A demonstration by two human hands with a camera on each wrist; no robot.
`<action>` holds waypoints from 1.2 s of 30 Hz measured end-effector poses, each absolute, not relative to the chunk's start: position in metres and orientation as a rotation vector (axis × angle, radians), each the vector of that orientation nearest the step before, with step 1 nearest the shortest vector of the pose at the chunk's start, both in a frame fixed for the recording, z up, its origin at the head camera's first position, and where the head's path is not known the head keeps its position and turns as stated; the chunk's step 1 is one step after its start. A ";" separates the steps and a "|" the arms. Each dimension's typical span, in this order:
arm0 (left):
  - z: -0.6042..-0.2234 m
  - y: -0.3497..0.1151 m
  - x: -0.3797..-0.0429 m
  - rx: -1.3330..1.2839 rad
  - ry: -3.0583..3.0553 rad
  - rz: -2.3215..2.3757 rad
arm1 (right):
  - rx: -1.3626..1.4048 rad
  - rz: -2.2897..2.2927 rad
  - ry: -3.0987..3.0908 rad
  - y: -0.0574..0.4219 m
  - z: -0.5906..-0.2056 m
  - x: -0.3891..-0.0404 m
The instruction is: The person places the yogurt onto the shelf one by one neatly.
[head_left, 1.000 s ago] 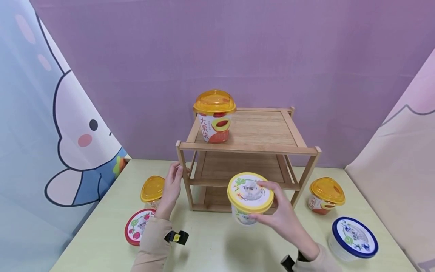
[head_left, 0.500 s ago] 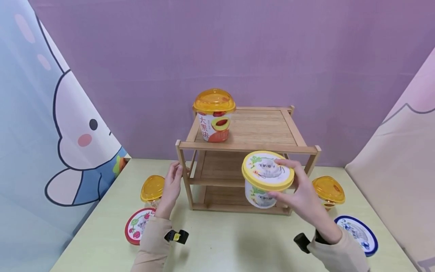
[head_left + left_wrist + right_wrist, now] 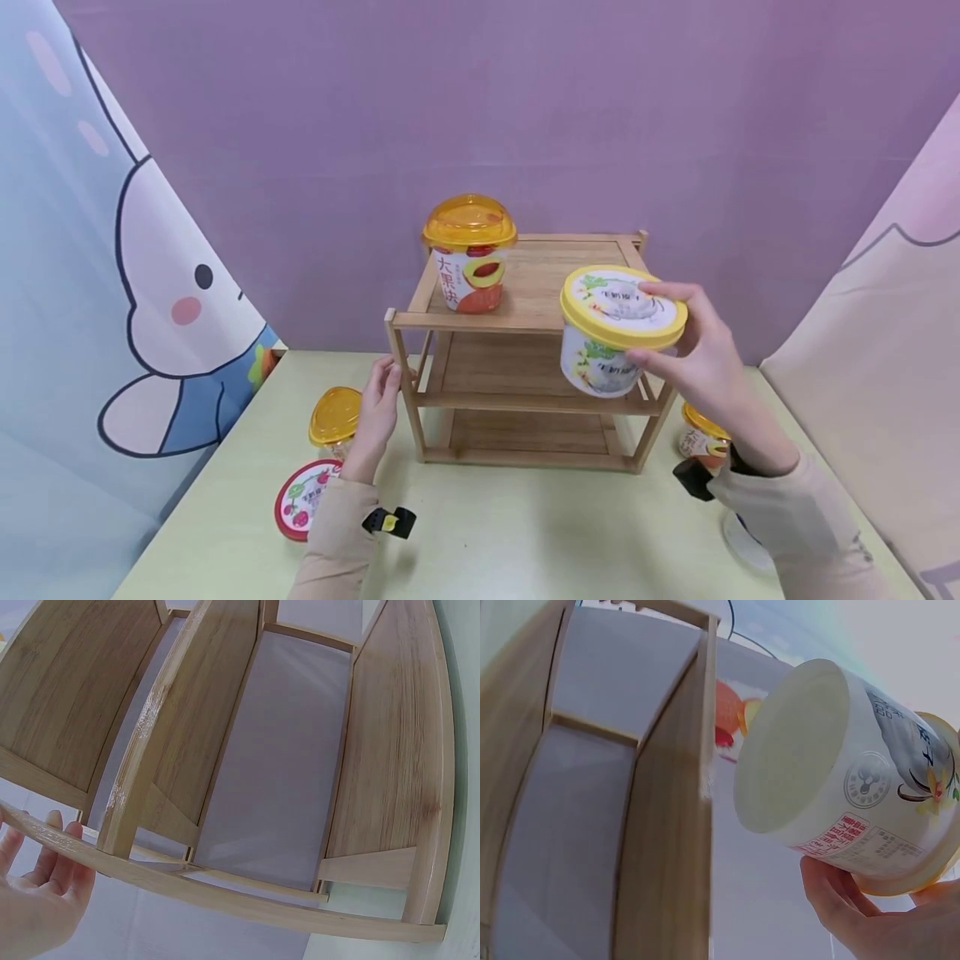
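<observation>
In the head view, my right hand point(image 3: 708, 358) grips a white tub with a yellow lid point(image 3: 622, 325) by its right side, thumb below the lid's rim. The tub hangs in the air, upright, before the right front of a wooden three-tier rack point(image 3: 525, 402), at about its top board's height. The right wrist view shows the tub's bare underside point(image 3: 795, 750). My left hand point(image 3: 380, 404) holds the rack's left front post, fingers point(image 3: 75, 877) curled behind it in the left wrist view. A cup with an orange domed lid point(image 3: 471, 258) stands on the top board's left.
Left on the table are another orange-lidded cup point(image 3: 335, 417) and a red-lidded tub point(image 3: 303, 500), partly behind my left arm. To the right, an orange-lidded cup point(image 3: 701, 437) and a white tub point(image 3: 746, 542) are partly covered by my right arm. A purple cloth point(image 3: 480, 100) hangs behind.
My right hand has lifted the yellow-lidded tub up and to the right, from low in front of the rack to near its top board. My left hand stays on the post.
</observation>
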State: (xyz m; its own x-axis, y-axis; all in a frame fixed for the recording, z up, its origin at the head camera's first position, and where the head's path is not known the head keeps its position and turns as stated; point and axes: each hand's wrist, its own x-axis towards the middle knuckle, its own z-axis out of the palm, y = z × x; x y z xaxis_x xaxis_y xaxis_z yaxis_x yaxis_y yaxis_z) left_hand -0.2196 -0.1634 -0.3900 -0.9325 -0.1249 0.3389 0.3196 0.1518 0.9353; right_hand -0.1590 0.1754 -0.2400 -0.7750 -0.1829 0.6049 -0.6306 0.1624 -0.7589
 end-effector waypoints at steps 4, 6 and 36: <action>-0.391 -0.163 -0.220 -0.187 -2.104 -1.836 | 0.757 1.526 -2.158 0.181 -0.227 -0.168; -0.391 -0.163 -0.220 -0.194 -2.102 -1.830 | 0.755 1.510 -2.179 0.184 -0.221 -0.174; -0.392 -0.164 -0.220 -0.183 -2.104 -1.832 | 0.408 1.438 -2.477 0.199 -0.209 -0.244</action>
State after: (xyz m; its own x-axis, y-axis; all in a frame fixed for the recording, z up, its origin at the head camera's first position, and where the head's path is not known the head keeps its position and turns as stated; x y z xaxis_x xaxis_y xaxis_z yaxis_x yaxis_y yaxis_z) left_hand -0.2202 -0.1644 -0.3921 -0.9327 -0.1264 0.3378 0.3172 0.1582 0.9351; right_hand -0.2439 0.1994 -0.2090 -0.9302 -0.1153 0.3485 -0.3598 0.4746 -0.8033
